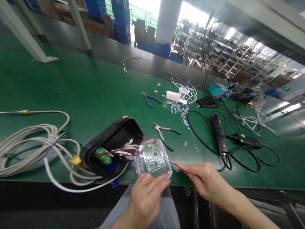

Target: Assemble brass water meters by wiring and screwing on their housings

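My left hand (147,194) is closed over the near edge of a clear plastic case (158,172), fingers lying across its rim. Inside the case sits a green circuit board (150,160). Wires run from the board's left side into an open black housing (91,141), where a green cylinder (103,156) shows. With thumb and forefinger, my right hand (207,179) pinches a thin metal tool (173,163); its tip meets the case's right edge. Most of the tool is hidden by my fingers, so its exact kind cannot be made out.
Green-handled cutters (164,133) lie just beyond the case, blue-handled cutters (150,98) farther back. Small metal parts (177,108) are piled near a white spool (183,92). Coiled grey cable (35,127) covers the left; a black handheld device (218,132) with cords lies right.
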{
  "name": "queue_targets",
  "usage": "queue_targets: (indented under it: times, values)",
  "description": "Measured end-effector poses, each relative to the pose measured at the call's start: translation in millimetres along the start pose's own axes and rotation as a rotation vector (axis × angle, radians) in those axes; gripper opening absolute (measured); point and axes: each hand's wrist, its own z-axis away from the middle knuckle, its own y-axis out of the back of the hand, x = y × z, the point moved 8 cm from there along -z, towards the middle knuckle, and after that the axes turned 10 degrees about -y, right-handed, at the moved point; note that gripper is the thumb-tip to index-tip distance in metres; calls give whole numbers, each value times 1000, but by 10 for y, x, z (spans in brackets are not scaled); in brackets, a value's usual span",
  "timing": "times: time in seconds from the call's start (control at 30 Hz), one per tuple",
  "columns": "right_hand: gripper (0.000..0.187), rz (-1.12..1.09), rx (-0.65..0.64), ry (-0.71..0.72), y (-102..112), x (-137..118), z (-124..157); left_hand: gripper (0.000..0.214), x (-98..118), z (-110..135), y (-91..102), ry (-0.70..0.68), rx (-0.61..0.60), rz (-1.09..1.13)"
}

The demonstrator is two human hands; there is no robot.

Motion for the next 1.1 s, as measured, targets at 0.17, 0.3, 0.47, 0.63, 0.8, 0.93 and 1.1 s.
queue_targets:
  times: [0.17, 0.3, 0.47, 0.63, 0.8, 0.93, 1.1]
  values:
    - [32, -317, -101, -105, -124, 260, 13, 30, -16, 37, 23, -31, -53, 66]
    - [32, -350, -86, -120, -160, 382, 76, 33, -24, 82, 16, -64, -141, 128]
    - [30, -375, -149, -102, -197, 349, 152, 34, -67, 100, 80, -67, -197, 247]
    - [37, -582, -201, -138, -308, 361, 184, 27, -66, 87, 142, -122, -249, 205]
    - [38, -655, -162, -161, -445, 382, 222, 21, 13, 148, 186, -193, -202, -135]
    - [37, -576, -107, -112, -470, 266, 223, 28, 92, 260, 228, -254, -201, -158]
    - [29, -498, -103, -67, -469, 88, 195, 27, 103, 353, 294, -302, -223, -115]
